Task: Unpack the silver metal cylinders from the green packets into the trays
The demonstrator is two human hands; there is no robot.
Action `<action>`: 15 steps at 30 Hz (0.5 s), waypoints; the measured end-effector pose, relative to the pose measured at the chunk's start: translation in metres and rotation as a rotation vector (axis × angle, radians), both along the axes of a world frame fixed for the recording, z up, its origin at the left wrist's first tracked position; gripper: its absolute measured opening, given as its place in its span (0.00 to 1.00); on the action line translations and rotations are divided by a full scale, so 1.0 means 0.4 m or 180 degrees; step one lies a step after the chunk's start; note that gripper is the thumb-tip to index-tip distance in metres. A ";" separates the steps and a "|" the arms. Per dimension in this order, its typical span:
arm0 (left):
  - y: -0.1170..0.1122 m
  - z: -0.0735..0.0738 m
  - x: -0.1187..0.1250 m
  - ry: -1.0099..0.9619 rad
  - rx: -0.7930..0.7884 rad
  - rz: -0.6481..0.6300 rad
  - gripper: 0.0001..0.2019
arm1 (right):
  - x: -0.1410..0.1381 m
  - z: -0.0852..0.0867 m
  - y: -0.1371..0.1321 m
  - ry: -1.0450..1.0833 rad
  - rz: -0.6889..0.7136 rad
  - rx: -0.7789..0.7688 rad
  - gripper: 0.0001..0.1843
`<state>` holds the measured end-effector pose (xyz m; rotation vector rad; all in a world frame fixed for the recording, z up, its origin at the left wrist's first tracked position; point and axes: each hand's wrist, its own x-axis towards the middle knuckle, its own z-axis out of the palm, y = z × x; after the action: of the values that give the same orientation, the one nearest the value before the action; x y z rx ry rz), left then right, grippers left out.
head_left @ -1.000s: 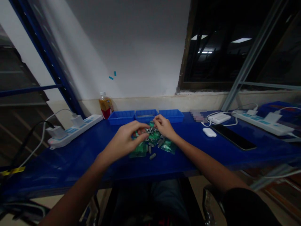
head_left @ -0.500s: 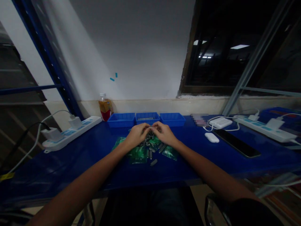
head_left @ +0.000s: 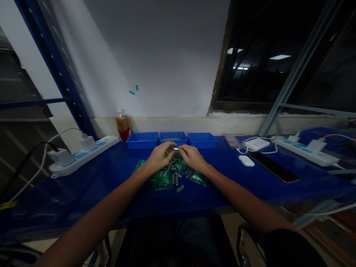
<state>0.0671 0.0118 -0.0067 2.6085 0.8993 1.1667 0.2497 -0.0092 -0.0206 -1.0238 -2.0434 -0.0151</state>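
My left hand (head_left: 159, 157) and my right hand (head_left: 192, 156) meet over the middle of the table, fingertips pinched close together. Between them a small shiny piece (head_left: 176, 148) catches the light; its exact kind is too small to make out. Just below the fingers lies a heap of small grey metal parts (head_left: 175, 159), partly hidden by my hands. Green plastic bags (head_left: 162, 180) are spread under and around the heap, one of them near my right wrist. A single grey cylindrical metal part (head_left: 180, 188) lies apart, closer to the table's front edge.
Behind my hands stand three blue bins: left (head_left: 142, 143), middle (head_left: 182, 140) with thin pieces inside, and right (head_left: 202, 142). A drink bottle (head_left: 123, 126) is beside them. Power strips (head_left: 83, 157) flank both sides. A phone (head_left: 274, 167) and white case (head_left: 246, 161) lie right.
My fingers have shifted slightly, and a bright small piece now shows between the fingertips. The whole view has moved a little; the heap and bags look unchanged.
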 end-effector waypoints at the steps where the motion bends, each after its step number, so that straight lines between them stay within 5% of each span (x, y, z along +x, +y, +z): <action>1: 0.001 -0.001 -0.001 0.0024 0.0048 0.0006 0.10 | 0.000 0.000 0.000 0.0003 0.0026 -0.0024 0.11; 15: -0.005 0.000 0.003 0.0164 -0.0090 0.0221 0.12 | -0.006 -0.002 -0.009 -0.0126 -0.0049 0.0180 0.08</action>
<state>0.0683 0.0097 -0.0066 2.6155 1.0165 1.0991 0.2473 -0.0129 -0.0212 -1.0113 -2.0590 -0.1013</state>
